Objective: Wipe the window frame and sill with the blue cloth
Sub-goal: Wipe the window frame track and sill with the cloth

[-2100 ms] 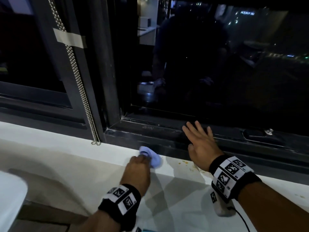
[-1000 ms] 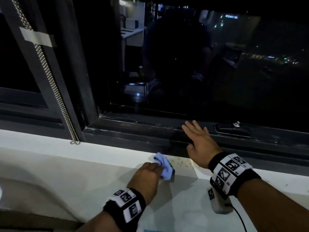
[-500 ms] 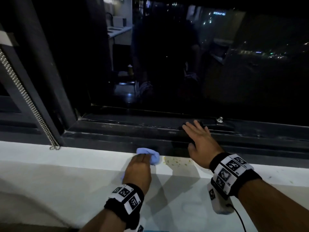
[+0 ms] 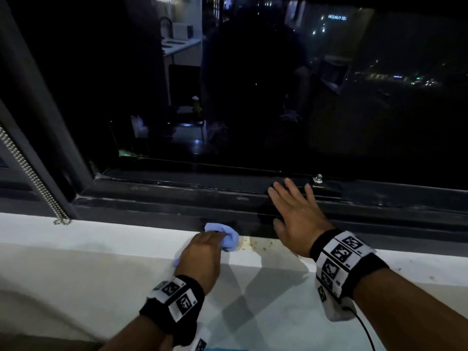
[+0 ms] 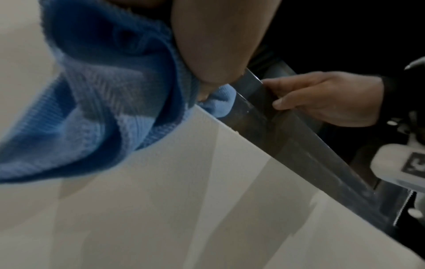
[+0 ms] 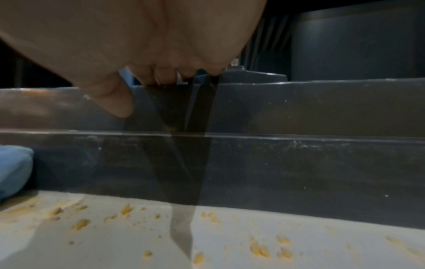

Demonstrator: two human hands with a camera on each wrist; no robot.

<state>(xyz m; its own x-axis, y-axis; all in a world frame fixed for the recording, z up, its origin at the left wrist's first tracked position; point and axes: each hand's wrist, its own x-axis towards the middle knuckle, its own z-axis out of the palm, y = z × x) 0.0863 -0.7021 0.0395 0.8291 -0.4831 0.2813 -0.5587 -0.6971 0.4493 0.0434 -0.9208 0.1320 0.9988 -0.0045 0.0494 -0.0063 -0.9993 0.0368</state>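
Left hand [image 4: 202, 252] grips bunched blue cloth [image 4: 226, 235] on white sill [image 4: 101, 249] against dark frame [image 4: 177, 196]; right hand [image 4: 296, 219] flat on frame, yellow crumbs [image 4: 255, 245] between.

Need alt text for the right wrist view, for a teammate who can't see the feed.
The right hand rests open on the dark window frame, fingers laid over its upper ledge. Yellow-orange crumbs are scattered on the white sill below, and a corner of the blue cloth shows at the left edge against the frame.

I see my left hand [image 4: 202, 252] on the white stone sill [image 4: 101, 252], gripping the bunched blue cloth [image 4: 226, 235] at its 12 o'clock, against the dark metal window frame [image 4: 164, 198]. Yellow crumbs [image 4: 255, 245] lie at the cloth's 3 o'clock, under my right hand [image 4: 296, 219], flat on the frame.
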